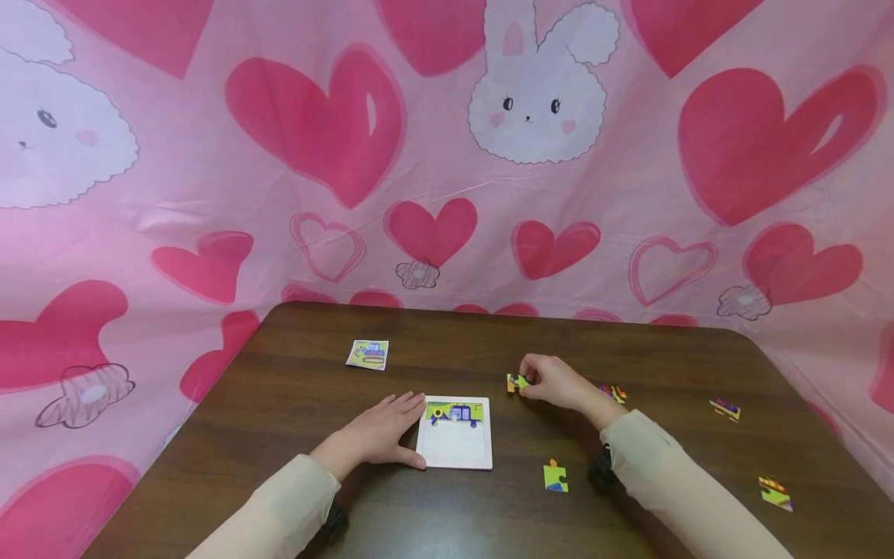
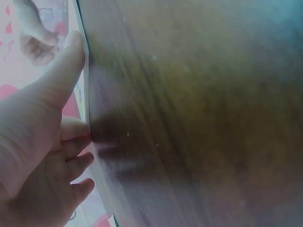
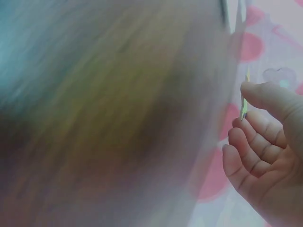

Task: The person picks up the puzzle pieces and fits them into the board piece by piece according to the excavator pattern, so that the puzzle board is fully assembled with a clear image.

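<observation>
A white square puzzle tray [image 1: 456,450] lies on the table, its top part filled with a purple vehicle picture on green. My left hand [image 1: 380,432] lies along the tray's left side, fingers extended near the upper corner and thumb at the lower one. In the left wrist view the thumb and fingertips touch the thin tray edge [image 2: 85,94]. To the right of the tray, my right hand [image 1: 556,382] pinches a yellow-green puzzle piece [image 1: 515,382] between thumb and fingers. The right wrist view shows that piece [image 3: 244,106] edge-on, apart from the blurred tabletop.
One green puzzle piece [image 1: 556,477] lies right of the tray. Farther right are a piece partly behind my right wrist [image 1: 615,393], a purple-yellow piece [image 1: 726,409] and an orange-green piece [image 1: 775,493]. A small picture card [image 1: 368,354] lies at the back left. A pink heart-print curtain [image 1: 447,155] hangs behind.
</observation>
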Available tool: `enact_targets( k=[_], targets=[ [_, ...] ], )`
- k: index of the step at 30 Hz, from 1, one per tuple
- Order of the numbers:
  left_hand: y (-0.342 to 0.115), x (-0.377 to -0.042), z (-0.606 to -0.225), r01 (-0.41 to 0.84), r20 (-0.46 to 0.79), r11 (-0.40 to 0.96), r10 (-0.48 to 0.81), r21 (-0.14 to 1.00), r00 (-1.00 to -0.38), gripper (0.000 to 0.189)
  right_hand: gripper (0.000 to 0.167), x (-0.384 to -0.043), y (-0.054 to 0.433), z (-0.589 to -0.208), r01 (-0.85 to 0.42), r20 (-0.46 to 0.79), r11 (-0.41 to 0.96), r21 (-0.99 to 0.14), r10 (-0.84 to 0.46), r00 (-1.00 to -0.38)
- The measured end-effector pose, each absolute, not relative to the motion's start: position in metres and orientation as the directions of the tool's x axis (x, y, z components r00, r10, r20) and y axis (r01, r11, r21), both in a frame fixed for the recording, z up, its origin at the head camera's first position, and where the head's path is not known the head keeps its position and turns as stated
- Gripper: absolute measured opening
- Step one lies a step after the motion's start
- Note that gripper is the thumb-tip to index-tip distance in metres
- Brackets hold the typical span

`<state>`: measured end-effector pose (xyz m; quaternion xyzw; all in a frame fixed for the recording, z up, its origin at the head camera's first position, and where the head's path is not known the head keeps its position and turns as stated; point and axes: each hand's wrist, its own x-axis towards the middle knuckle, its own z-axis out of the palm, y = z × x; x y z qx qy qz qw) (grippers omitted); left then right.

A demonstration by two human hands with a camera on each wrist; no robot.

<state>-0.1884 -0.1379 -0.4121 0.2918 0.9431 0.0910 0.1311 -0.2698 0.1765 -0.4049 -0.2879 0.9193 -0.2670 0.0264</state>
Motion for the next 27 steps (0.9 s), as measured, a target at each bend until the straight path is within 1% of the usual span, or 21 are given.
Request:
enact_targets(
  k=[4, 9, 17, 20, 23, 27],
  targets=[
    [-0.138, -0.188, -0.41, 0.525, -0.193, 0.814, 0.573, 0.248, -0.797, 0.093, 0.024, -0.263, 0.165, -0.392, -0.537, 0.144, 0.666, -0.517, -0.551, -0.822],
    [-0.137, -0.187, -0.409, 0.524, -0.19, 0.811, 0.575, 0.259, -0.796, 0.092, 0.025, -0.251, 0.144, -0.379, -0.544, 0.159, 0.644, -0.538, -0.556, -0.816],
    [-0.137, -0.187, -0.409, 0.52, -0.2, 0.814, 0.571, 0.257, -0.796, 0.092, 0.027, -0.23, 0.11, -0.375, -0.524, 0.139, 0.641, -0.561, -0.551, -0.823],
    [-0.137, -0.187, -0.409, 0.526, -0.199, 0.811, 0.576, 0.256, -0.793, 0.092, 0.025, -0.224, 0.099, -0.378, -0.545, 0.135, 0.629, -0.555, -0.578, -0.805],
    [-0.137, -0.187, -0.409, 0.532, -0.195, 0.809, 0.58, 0.252, -0.791, 0.092, 0.022, -0.22, 0.089, -0.384, -0.588, 0.15, 0.612, -0.53, -0.615, -0.775],
    [-0.137, -0.188, -0.41, 0.537, -0.183, 0.806, 0.584, 0.248, -0.791, 0.092, 0.021, -0.215, 0.078, -0.393, -0.644, 0.179, 0.6, -0.474, -0.651, -0.738]
  ],
)
